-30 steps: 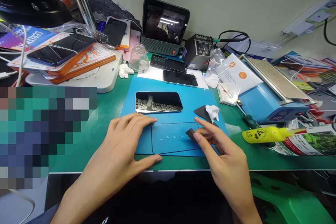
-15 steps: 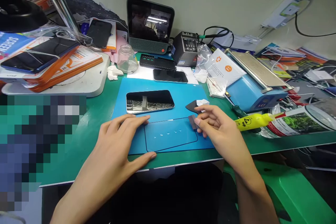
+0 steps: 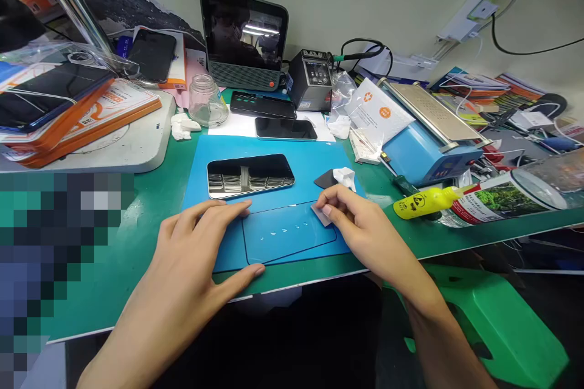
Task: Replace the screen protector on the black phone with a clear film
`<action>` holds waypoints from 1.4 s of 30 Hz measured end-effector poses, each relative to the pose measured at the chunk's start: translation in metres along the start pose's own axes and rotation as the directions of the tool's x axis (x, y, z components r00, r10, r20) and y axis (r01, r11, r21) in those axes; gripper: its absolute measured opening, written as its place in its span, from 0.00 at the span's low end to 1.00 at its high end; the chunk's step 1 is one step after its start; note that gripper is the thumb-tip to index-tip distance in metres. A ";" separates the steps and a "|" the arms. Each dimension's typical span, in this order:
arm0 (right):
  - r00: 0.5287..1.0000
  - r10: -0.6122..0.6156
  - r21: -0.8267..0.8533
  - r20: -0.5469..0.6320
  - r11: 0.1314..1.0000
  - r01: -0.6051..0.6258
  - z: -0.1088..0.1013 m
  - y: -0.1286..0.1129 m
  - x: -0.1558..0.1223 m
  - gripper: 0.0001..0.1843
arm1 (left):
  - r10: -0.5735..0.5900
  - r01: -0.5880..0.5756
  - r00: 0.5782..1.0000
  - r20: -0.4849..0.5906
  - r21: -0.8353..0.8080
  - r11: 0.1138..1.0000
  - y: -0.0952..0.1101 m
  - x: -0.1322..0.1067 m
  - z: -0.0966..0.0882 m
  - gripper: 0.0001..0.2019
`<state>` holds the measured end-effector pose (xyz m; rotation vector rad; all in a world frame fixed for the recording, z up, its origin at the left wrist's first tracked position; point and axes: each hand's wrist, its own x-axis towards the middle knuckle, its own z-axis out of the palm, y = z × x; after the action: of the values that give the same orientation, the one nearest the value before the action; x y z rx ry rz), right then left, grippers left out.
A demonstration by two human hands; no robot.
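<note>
A clear phone-sized glass panel with a thin black border (image 3: 292, 246) lies on the blue mat (image 3: 314, 158). Several small drops of clear liquid (image 3: 283, 231) form a row across it. My left hand (image 3: 194, 252) rests around the panel's left end, thumb and fingers spread apart. Between the thumb and fingers of my right hand (image 3: 353, 216) is a small flat grey piece (image 3: 321, 216), its edge at the panel's right end; I cannot tell whether they touch. Behind the panel lies a phone (image 3: 250, 175) with a dark, reflecting screen. A dark pointed piece (image 3: 325, 179) sits by a crumpled white tissue (image 3: 344, 178).
A yellow bottle (image 3: 422, 203) and a clear labelled jar (image 3: 497, 197) lie at right, before a blue machine (image 3: 420, 155). At the back stand a glass jar (image 3: 207, 103), a display (image 3: 244, 30) and a black box (image 3: 310, 82). Orange boxes (image 3: 95, 127) are stacked left.
My right hand has brought the grey piece leftward and down over the panel's right end, its fingers closing more. My left hand keeps its place by the panel. The whole view has shifted slightly.
</note>
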<state>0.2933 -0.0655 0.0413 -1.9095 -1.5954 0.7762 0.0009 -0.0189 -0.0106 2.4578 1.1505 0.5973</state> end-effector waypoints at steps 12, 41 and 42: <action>0.992 -0.125 -0.225 -0.007 0.967 0.121 0.008 -0.001 -0.004 0.09 | 0.007 -0.007 1.000 -0.014 0.009 1.000 0.000 0.001 0.001 0.33; 0.960 -0.265 -0.363 0.088 0.889 0.279 0.011 -0.003 -0.007 0.08 | -0.004 0.004 1.000 0.008 0.019 1.000 0.001 0.001 -0.002 0.32; 0.959 -0.268 -0.364 0.091 0.887 0.283 0.012 -0.003 -0.007 0.09 | -0.004 0.004 1.000 0.011 0.019 1.000 0.002 0.002 -0.003 0.31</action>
<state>0.2814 -0.0718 0.0360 -1.8578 -2.1045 0.4088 0.0013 -0.0182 -0.0071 2.4712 1.1623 0.5733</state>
